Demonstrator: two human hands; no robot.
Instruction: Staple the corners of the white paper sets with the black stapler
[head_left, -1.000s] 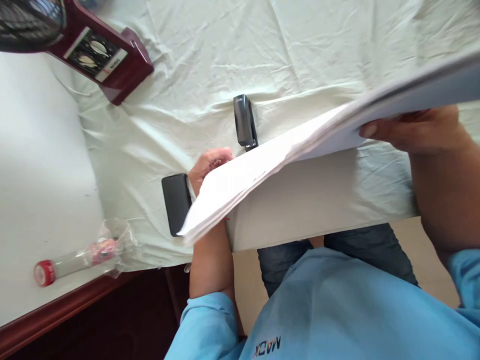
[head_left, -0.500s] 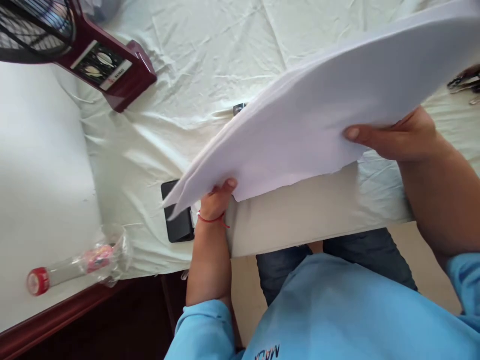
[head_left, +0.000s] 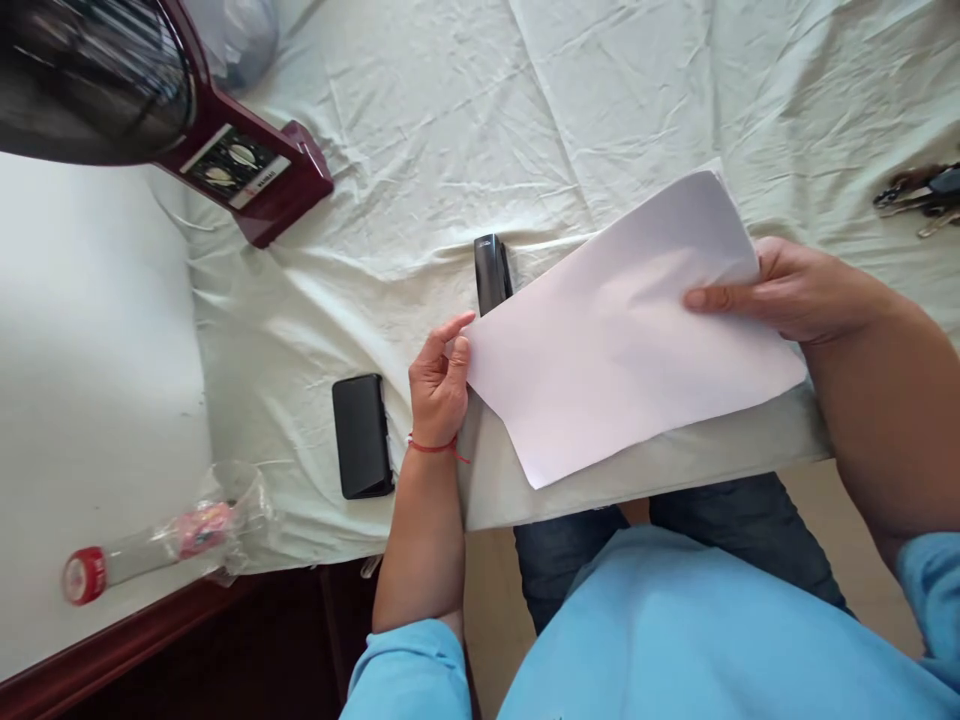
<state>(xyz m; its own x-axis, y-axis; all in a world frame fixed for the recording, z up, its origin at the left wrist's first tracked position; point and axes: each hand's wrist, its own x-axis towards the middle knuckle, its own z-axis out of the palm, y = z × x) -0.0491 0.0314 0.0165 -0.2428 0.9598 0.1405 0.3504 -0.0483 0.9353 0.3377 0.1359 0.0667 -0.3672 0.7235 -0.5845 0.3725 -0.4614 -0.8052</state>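
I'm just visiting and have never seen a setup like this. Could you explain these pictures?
There is no machine here: a person works bare-handed. Every picture comes from one camera worn on the head, looking down. The right hand holds white paper by its right side. The left hand is at the paper's left corner; whether it grips is hard to tell. On the cloth-covered table sit a black stapler, partly hidden by the paper, and what looks like a black phone. A fan stands at upper left.

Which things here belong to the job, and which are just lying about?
In the job:
white sheets, right hand gripping, left hand at edge
black stapler, perhaps, partly covered

Apparently lying about:
black phone-like slab
keys
maroon fan
red-capped tube
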